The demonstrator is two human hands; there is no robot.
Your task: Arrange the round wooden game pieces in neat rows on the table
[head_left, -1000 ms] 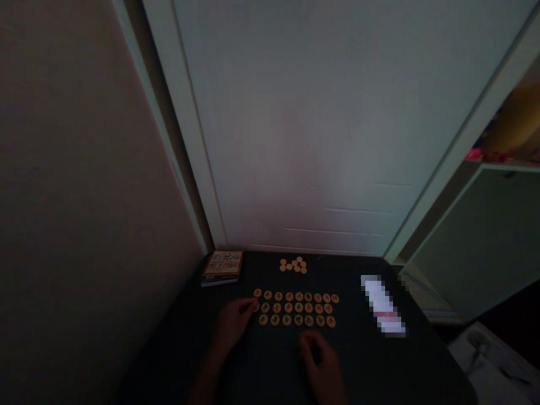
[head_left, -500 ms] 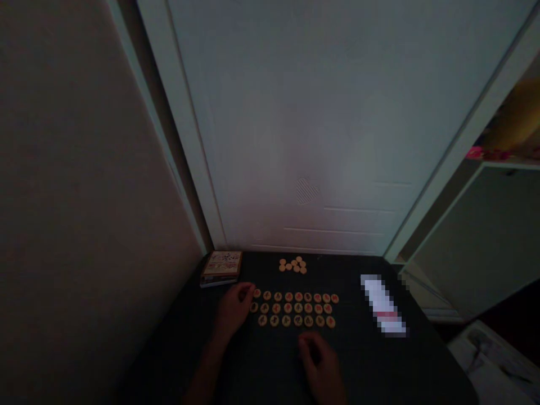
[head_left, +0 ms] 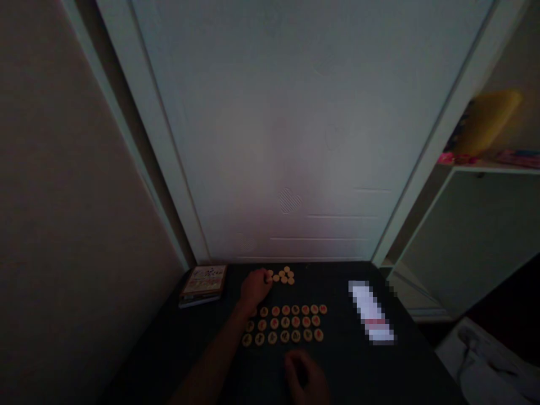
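Note:
Three rows of round wooden game pieces (head_left: 286,323) with red and dark markings lie on the dark table (head_left: 337,360). Beyond them is a small pile of plain wooden discs (head_left: 283,276). My left hand (head_left: 255,286) reaches across the rows, and its fingertips pinch a disc at the pile's left edge, as far as the dim picture shows. It hides the left end of the top row. My right hand (head_left: 304,377) rests below the rows near the front of the table, fingers curled on nothing I can see.
A picture-covered game box (head_left: 203,286) lies at the table's back left, and a blurred white packet (head_left: 371,312) lies on the right. A white door (head_left: 274,140) and a wall (head_left: 76,197) bound the table. A shelf holds a yellow item (head_left: 485,124).
My left hand has moved forward from the left end of the rows to the pile. The top row's leftmost piece has left its spot. The whole view has shifted slightly.

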